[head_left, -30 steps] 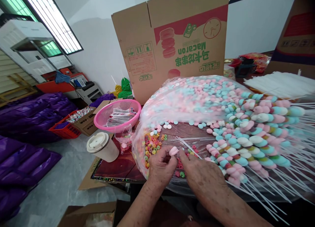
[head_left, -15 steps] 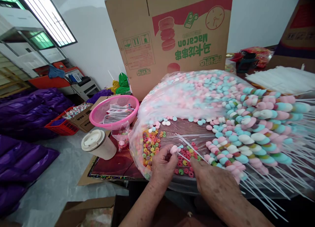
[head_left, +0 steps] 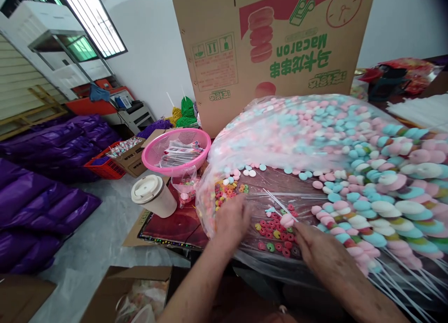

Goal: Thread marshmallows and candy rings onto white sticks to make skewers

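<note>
The right hand [head_left: 322,248] pinches a thin white stick [head_left: 279,214] out over the table. A pink marshmallow [head_left: 287,220] sits on the stick close to the fingertips, and a small blue piece [head_left: 270,212] is at the far end. Red candy rings [head_left: 276,233] lie just below the stick, with a few green and yellow ones mixed in. Two loose sticks [head_left: 275,199] lie right behind the marshmallow.

The left hand [head_left: 233,220] is over by the orange and yellow rings [head_left: 227,192]. It is blurry and its fingers look curled, so I can't tell if it holds anything.

A big heap of marshmallow skewers [head_left: 388,208] lies to the right. Pink, blue and white marshmallows [head_left: 322,115] fill the back of the table. A white cup [head_left: 159,201] stands on the left, near a pink basket [head_left: 147,163].
</note>
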Tool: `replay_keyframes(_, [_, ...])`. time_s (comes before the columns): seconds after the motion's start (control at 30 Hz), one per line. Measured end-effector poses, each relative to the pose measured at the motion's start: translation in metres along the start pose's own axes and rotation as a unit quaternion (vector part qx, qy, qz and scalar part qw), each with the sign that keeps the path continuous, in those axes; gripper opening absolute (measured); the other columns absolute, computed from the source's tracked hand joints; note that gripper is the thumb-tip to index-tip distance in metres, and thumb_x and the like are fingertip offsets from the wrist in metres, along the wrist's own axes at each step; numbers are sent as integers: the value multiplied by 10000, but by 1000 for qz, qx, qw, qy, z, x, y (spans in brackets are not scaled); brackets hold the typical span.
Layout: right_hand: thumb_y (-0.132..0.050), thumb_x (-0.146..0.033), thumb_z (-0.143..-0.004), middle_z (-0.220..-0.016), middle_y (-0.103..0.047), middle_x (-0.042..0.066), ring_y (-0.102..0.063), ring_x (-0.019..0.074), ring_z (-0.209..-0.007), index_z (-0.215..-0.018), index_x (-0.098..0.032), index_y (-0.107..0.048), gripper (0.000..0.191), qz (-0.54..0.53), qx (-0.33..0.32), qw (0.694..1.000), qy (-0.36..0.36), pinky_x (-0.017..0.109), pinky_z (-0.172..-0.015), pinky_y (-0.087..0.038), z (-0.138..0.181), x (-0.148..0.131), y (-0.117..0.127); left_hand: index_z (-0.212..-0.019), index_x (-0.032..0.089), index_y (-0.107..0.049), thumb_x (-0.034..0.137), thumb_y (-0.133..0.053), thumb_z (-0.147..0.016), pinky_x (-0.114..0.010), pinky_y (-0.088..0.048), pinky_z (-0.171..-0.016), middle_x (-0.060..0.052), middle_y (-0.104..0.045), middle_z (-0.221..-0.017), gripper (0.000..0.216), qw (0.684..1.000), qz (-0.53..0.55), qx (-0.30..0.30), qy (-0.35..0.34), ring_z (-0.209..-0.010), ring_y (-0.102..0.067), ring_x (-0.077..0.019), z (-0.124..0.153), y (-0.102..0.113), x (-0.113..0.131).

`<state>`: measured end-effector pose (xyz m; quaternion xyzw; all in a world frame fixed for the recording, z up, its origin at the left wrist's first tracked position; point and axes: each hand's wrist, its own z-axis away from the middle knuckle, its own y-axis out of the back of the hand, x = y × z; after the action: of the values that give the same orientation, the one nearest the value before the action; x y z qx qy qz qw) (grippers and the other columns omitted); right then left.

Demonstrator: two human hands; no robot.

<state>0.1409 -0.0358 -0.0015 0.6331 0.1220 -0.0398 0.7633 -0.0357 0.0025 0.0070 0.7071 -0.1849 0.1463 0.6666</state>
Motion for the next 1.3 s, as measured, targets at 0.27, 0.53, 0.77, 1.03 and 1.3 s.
replay_keyframes(0.27, [-331, -155, -859, -704, -667, 27, -626, 182, -658, -761, -196, -581, 272, -29, 14, 999, 42, 264, -517, -299, 7, -15, 5, -744, 177, -642, 203, -494, -744, -400, -421, -804, -72, -648, -853, 149, 997, -46, -60, 19, -809, -608, -219, -36, 10, -26])
replay_keyframes(0.53, [-339, -102, -837, -746, -677, 56, -646, 209, -685, -821, -182, -597, 270, 7, -29, 1000, 9, 270, -493, -281, 0, -30, 15, -795, 153, -559, 291, -612, -657, -266, -505, -556, 12, -605, -597, 202, 780, 585, -40, 221, -535, -600, -130, 2, -10, 8])
replay_keyframes(0.77, [-334, -92, -839, -725, -682, 70, -656, 217, -659, -879, -187, -603, 288, 29, -1, 1000, 0, 266, -468, -268, -1, -27, 5, -835, 167, -609, 282, -535, -744, -276, -500, -652, -18, -638, -721, 164, 875, 469, 7, 120, -669, -605, -144, 10, -28, 10])
replay_keyframes(1.03, [-335, -112, -842, -731, -686, 63, -643, 186, -653, -832, -182, -598, 272, -35, 18, 999, -11, 261, -485, -270, -16, -19, 0, -1163, 210, -515, 290, -383, -852, -282, -445, -695, -42, -664, -855, 348, 994, 108, 9, 9, -768, -596, -170, -22, -3, 13])
replay_keyframes(1.3, [-295, -179, -873, -748, -690, 51, -633, 178, -670, -873, -203, -595, 301, -81, 14, 997, -3, 254, -514, -285, -19, -11, 4, -758, 144, -633, 190, -465, -763, -315, -450, -709, -92, -654, -834, 174, 999, -2, -25, 25, -810, -600, -207, -66, -8, -10])
